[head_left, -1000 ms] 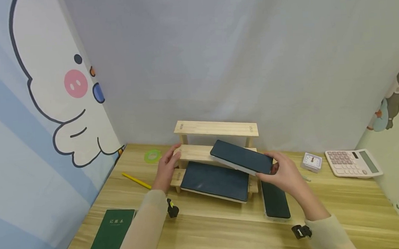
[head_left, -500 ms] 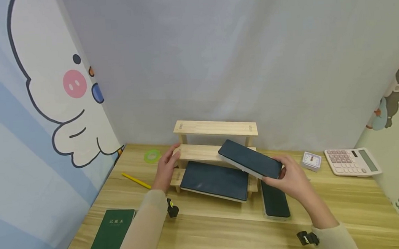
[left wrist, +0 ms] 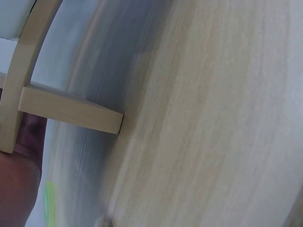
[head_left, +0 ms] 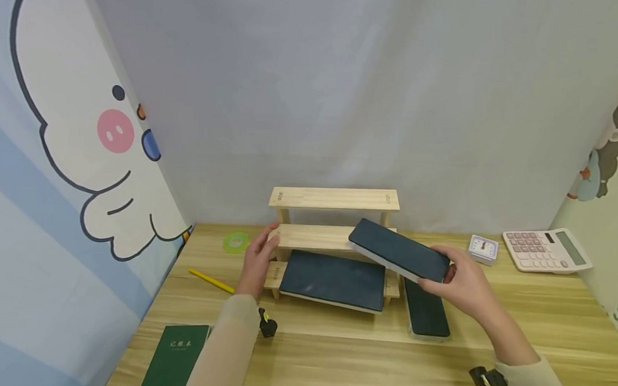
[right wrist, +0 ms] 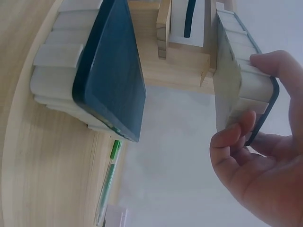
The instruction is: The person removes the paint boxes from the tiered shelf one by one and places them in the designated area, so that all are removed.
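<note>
Right hand [head_left: 466,287]: grips dark case [head_left: 399,250] over stepped wooden rack [head_left: 333,199]; left hand [head_left: 258,261]: fingers straight, touching rack's left end

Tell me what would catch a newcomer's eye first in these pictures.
Most striking is the dark slab that the right hand holds tilted over the right end of the wooden stepped rack at mid-desk. The left hand rests on the rack's left end. On the left wall a big white cartoon figure stands out.

A child's study corner: cartoon wall [head_left: 47,173], wooden desk [head_left: 351,356], calculator [head_left: 547,251], notebook [head_left: 168,367]
</note>
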Motion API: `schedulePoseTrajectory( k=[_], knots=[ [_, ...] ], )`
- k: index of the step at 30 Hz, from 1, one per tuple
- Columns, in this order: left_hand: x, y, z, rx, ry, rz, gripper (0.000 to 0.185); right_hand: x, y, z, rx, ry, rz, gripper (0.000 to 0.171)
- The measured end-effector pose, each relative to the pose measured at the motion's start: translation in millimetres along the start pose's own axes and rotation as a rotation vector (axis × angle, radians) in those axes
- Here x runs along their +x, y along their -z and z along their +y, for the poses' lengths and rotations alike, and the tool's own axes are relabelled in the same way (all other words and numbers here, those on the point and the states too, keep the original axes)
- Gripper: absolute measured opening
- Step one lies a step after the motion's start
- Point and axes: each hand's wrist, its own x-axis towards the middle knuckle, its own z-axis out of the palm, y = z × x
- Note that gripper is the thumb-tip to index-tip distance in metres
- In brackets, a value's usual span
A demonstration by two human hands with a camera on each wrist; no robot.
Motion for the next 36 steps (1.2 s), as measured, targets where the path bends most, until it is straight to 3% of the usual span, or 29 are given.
schedulePoseTrajectory(
  k=[8, 14, 18, 25, 36],
  knots=[
    [1.3, -0.4, -2.2, -0.005, -0.005, 0.002, 0.045, -9.5, 6.0, 6.6, -0.030, 0.004, 0.020, 0.074],
    [1.0, -0.8, -2.1, -0.008, 0.003, 0.002, 0.046, -19.5, 9.0, 15.0, -0.022, -0.051, -0.002, 0.075],
    [-0.1, -0.7, -0.6, -0.004, 0.011, -0.007, 0.047, -26.5, 9.9, 22.8, -0.024, -0.108, -0.021, 0.080],
    [17.7, 6.4, -34.3, 0.040, 0.000, 0.017, 0.045, -41.4, 14.9, 33.1, -0.059, -0.263, -0.046, 0.089],
    [15.6, 4.5, -28.6, 0.030, -0.005, 0.024, 0.046, -65.6, 29.1, 57.9, -0.098, -0.443, -0.097, 0.098]
  ],
)
